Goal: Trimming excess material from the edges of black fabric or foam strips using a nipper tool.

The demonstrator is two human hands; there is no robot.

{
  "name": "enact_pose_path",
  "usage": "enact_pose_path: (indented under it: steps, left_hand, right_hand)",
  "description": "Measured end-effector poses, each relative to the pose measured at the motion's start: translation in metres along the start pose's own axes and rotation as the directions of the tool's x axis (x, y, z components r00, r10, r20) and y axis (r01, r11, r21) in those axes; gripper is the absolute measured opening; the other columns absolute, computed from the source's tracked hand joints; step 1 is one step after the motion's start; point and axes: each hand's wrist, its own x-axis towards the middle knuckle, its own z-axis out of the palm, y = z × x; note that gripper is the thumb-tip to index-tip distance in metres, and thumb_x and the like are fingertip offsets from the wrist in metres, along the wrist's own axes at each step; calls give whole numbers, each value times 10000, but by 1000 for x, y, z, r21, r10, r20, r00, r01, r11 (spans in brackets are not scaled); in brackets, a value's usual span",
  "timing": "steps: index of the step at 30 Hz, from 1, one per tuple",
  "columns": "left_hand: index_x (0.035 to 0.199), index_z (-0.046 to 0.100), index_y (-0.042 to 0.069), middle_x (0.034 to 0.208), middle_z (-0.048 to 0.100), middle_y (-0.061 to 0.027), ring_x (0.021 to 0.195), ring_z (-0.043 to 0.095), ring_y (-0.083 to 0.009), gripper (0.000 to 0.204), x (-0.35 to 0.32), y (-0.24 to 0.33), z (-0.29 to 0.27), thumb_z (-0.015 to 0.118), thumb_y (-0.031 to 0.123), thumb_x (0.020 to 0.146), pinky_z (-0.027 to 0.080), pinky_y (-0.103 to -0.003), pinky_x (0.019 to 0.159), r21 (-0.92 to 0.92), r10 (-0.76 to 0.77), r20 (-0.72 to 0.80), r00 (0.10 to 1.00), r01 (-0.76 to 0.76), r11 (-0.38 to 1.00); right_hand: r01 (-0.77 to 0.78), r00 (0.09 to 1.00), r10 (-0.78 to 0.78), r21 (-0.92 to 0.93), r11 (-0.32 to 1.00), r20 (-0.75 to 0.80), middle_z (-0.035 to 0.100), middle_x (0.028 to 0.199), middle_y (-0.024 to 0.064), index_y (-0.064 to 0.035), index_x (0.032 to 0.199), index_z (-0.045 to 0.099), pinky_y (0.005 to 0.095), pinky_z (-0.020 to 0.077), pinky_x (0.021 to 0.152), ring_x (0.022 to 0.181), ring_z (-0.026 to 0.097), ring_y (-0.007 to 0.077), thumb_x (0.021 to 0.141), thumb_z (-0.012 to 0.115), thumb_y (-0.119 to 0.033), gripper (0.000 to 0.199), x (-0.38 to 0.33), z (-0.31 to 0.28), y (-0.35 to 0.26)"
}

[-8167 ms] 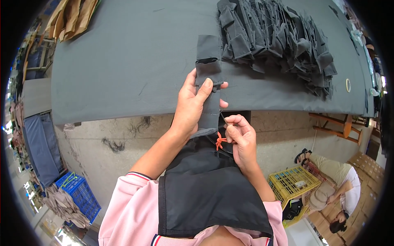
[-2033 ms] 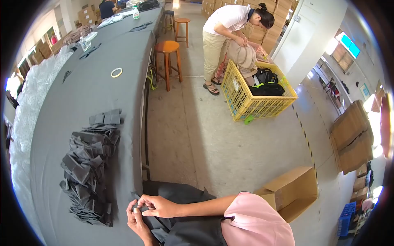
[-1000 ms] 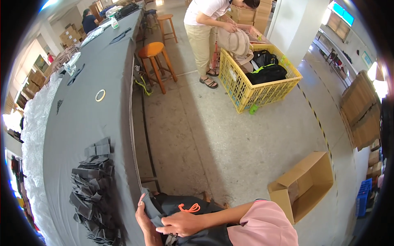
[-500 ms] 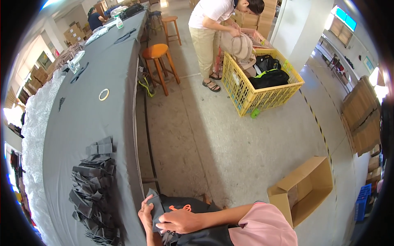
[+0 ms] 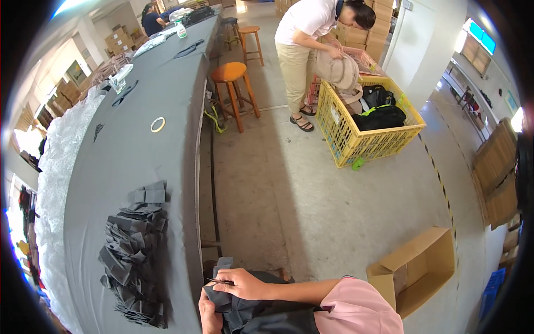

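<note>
Landmark for all positions: the long grey worktop (image 5: pixel 139 161) running up the left of the view.

- Dark fabric piece (image 5: pixel 222 278): at the near end of the worktop, just off its right edge, gathered over the person's lap; a short tab of it stands up past the fingers.
- Right hand (image 5: pixel 242 283): reaches in from a pink sleeve (image 5: pixel 356 309), lies across the fabric piece with fingers curled and thumb and forefinger pinched on its upper edge. A thin dark item shows at the fingertips; whether it is thread or a tool is too small to tell.
- Left hand (image 5: pixel 208 314): beneath the fabric at the lower edge of view, closed around its underside; only part of it shows.
- Heap of cut dark pieces (image 5: pixel 133 250): on the worktop, just left of the hands.
- Tape ring (image 5: pixel 158 124): farther up the worktop, well apart from the heap.
- Orange stool (image 5: pixel 233 83): beside the worktop's right edge, far end.
- Yellow crate (image 5: pixel 372 128): out on the floor, right of the stool, with another person bent over it.
- Open cardboard box (image 5: pixel 417 270): on the floor, right of the sleeve.

Risk, as a judgement: the fabric hangs off the worktop edge, held only by a pinch and an underside grip; a loosened pinch could let it slide to the floor. The head is turned away from the hands, so fine work at the fingertips could go astray.
</note>
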Motion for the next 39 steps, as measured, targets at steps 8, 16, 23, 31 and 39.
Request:
enact_pose_path:
  steps: [8, 16, 23, 31, 39]
  left_hand:
    - [939, 577, -5, 866, 605, -17, 776, 555, -82, 150, -13, 15, 13, 591, 61, 805, 430, -225, 729, 48, -169, -323, 931, 195, 980]
    - [870, 587, -6, 813, 585, 5, 733, 537, -75, 89, -28, 9, 8, 569, 35, 794, 423, -215, 684, 29, -175, -410, 895, 204, 978]
    - [837, 557, -21, 793, 512, 9, 737, 467, -76, 50, -28, -2, 21, 555, 28, 831, 393, -216, 683, 552, 294, -419, 859, -15, 833]
    - [879, 609, 20, 895, 551, -79, 843, 518, -236, 68, -49, 26, 13, 591, 62, 828, 406, -302, 799, 673, 358, -432, 828, 31, 739]
    - [849, 532, -61, 801, 494, -32, 758, 470, -134, 140, -86, -2, -12, 525, 78, 862, 400, -261, 691, 701, 441, -618, 651, 202, 684]
  right_hand:
    - [-103, 988, 77, 194, 976, 136, 568, 755, 61, -9, 866, 576, 288, 419, 672, 714, 513, 134, 889, 586, -233, 226, 1, 10, 10]
    - [-121, 965, 109, 38, 992, 237, 572, 762, 83, -6, 847, 563, 303, 420, 680, 710, 532, 191, 863, 609, -255, 254, 0, 18, 8]
    - [-219, 970, 185, 245, 944, 155, 535, 724, 15, -25, 831, 544, 270, 407, 671, 715, 477, 93, 872, 613, -250, 238, -4, 27, 11]
    - [-8, 997, -20, 337, 941, 78, 477, 686, 37, -1, 797, 511, 284, 381, 624, 670, 432, 109, 885, 588, -222, 249, 8, 54, -7]
    - [-89, 967, 39, 193, 977, 252, 565, 776, 127, 1, 824, 578, 342, 437, 674, 717, 558, 260, 875, 591, -260, 266, 12, 101, 15]
